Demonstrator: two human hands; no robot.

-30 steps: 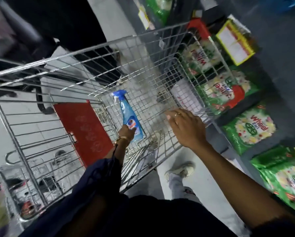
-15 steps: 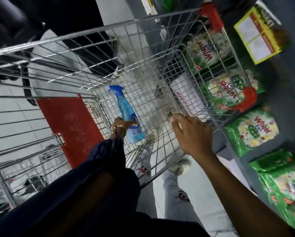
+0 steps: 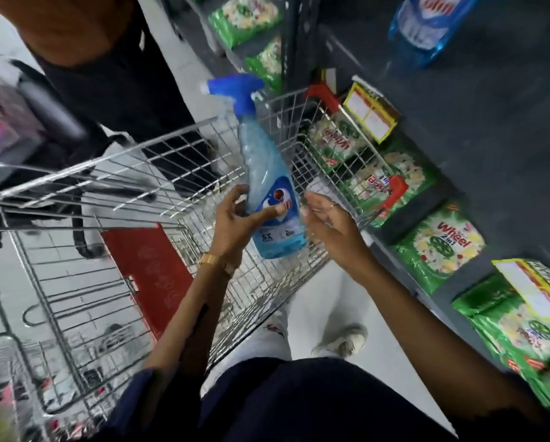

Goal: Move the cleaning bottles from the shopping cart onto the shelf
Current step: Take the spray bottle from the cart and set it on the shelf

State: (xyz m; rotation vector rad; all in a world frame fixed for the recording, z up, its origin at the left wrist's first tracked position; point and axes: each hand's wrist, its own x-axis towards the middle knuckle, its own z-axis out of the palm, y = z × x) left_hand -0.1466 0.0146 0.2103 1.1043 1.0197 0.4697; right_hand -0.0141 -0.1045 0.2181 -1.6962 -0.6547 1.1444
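A blue spray bottle [image 3: 269, 173] with a blue trigger head stands upright in the air above the wire shopping cart [image 3: 159, 199]. My left hand [image 3: 235, 221] grips its lower body, thumb across the label. Just right of the bottle's base, my right hand [image 3: 328, 221] has its fingers spread and may touch the bottle's edge. A dark shelf [image 3: 477, 100] runs along the right side. Another blue cleaning bottle [image 3: 426, 23] lies on it at the top right.
Green detergent bags [image 3: 439, 244] fill the lower shelf beside the cart. Yellow price tags [image 3: 371, 113] hang off the shelf edge. A red flap [image 3: 149, 266] is inside the cart. Another person in dark clothes [image 3: 108, 68] stands past the cart. My shoe [image 3: 344, 341] is on the white floor.
My left hand lifted the spray bottle up out of the cart. My right hand let go of the cart rim and moved beside the bottle. The view swung up toward the shelf.
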